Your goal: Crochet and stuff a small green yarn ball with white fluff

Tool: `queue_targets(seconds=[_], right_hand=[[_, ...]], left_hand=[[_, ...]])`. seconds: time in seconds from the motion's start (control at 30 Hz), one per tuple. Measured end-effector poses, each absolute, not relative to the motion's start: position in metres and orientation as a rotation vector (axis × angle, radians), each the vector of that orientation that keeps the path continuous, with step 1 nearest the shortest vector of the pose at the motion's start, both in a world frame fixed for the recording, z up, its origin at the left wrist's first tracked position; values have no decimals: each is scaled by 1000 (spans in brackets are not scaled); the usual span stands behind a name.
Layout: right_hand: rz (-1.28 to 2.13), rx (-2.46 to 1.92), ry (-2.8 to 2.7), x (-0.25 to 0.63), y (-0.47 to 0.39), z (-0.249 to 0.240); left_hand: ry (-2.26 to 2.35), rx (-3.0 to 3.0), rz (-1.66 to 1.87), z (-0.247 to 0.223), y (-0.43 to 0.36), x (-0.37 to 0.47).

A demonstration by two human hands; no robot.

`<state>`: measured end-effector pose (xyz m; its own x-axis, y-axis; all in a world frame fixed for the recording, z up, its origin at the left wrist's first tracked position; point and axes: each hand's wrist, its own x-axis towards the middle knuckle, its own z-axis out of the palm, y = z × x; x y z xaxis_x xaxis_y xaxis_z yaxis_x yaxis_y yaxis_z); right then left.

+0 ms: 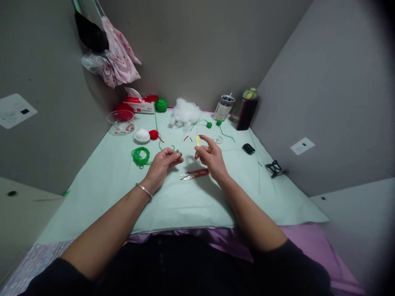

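Note:
Between the thumb and fingers of my left hand [166, 162] is a small green yarn piece [179, 154], mostly covered by the fingertips. My right hand [211, 156] pinches a thin yellow tool [198, 141] upright, its index finger raised along it. Red-handled thread snips [196, 174] lie on the pale green cloth just below my right hand. Left of my left hand rests a loose coil of green yarn [140, 157]. Short red [186, 138] and green thread scraps lie beyond the hands.
White stuffing [184, 112] sits at the back, near a jar [224, 107] and a bottle [248, 107]. A clear tub [121, 122], white ball [142, 135] and red ball [153, 135] stand left. A black object [248, 149] and black clip [275, 169] lie right.

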<state>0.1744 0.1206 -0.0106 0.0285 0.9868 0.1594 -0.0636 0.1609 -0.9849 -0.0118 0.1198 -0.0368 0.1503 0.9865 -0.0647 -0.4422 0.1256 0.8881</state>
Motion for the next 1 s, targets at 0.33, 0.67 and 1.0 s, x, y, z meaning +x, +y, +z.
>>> queue_targets(seconds=[0.33,0.67,1.0], right_hand=[[1690,-859,-1350,186,118,-8],[1724,-798,-1303,187,121,-7],[1447,-832,-1281,177,119,-12]], left_hand=[[816,838,1318,-39,122,-14],[828,843,1339,-38,123,-14],[826,926,1254,-38,119,-11]])
